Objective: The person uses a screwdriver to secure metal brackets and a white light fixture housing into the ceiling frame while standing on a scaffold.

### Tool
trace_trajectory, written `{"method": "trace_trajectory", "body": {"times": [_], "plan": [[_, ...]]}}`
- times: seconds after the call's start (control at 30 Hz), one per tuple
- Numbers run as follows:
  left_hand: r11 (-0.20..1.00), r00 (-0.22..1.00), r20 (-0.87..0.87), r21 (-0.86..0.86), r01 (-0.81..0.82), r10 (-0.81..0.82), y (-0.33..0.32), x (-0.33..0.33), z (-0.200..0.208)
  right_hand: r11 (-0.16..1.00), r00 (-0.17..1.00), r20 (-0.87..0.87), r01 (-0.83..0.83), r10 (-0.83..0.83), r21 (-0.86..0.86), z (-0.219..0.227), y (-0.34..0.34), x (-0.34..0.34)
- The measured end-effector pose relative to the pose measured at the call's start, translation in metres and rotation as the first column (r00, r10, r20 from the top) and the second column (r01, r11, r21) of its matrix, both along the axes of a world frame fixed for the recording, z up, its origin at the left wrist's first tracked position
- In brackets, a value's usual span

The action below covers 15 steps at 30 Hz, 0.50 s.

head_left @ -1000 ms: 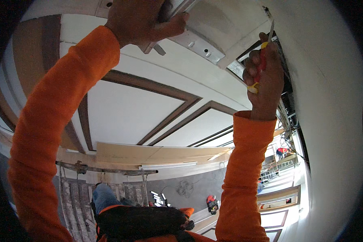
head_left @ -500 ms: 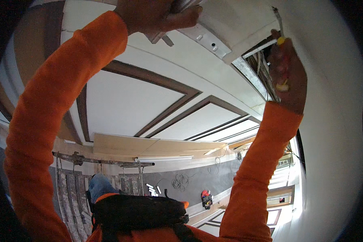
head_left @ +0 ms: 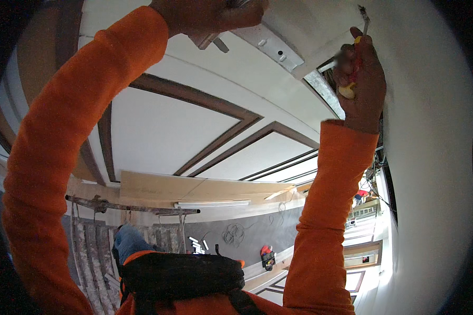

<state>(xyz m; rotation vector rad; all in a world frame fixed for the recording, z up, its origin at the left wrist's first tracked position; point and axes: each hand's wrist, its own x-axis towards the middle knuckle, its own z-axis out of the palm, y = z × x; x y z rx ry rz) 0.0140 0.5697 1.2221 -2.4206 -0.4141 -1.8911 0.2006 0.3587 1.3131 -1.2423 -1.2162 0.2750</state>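
Observation:
My right hand (head_left: 367, 84) is raised at the upper right, closed round the red-and-yellow handle of a screwdriver (head_left: 366, 26). Its shank points up, with a dark, dirty-looking tip near the ceiling. At the top edge, my left hand (head_left: 210, 16) is partly cut off and closed round a greyish object (head_left: 214, 43) with two narrow ends poking out below the palm. What kind of object it is I cannot make out. A white metal strip (head_left: 279, 51) with holes lies on the ceiling between my hands. Behind my right hand is a rectangular ceiling opening (head_left: 320, 86), partly covered.
Brown-framed white panels (head_left: 178, 131) line the wall. Below are a plank scaffold platform (head_left: 89, 252) with a rail, a black bag (head_left: 181, 278) on my front, coiled cable (head_left: 234, 234), white pieces (head_left: 197, 245) and a red-and-black item (head_left: 268, 257) on the floor. Loose wires (head_left: 376, 181) hang at right.
My right hand has moved slightly left and up with the screwdriver, now covering more of the ceiling opening. The left hand has shifted up slightly, still gripping its object.

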Motion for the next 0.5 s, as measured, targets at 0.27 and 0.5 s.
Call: {"method": "trace_trajectory", "body": {"times": [0.27,0.5], "plan": [[0.997,0.997,0.067,0.075,-0.032,0.027,-0.001,0.005,-0.003,0.994,0.997,-0.076,0.039,-0.031,0.103,-0.033,0.006,-0.007],[0.993,0.997,0.059,0.103,-0.059,0.054,0.002,0.0,-0.004,0.985,0.991,-0.028,0.136,-0.134,0.101,-0.051,0.002,-0.038]]}}
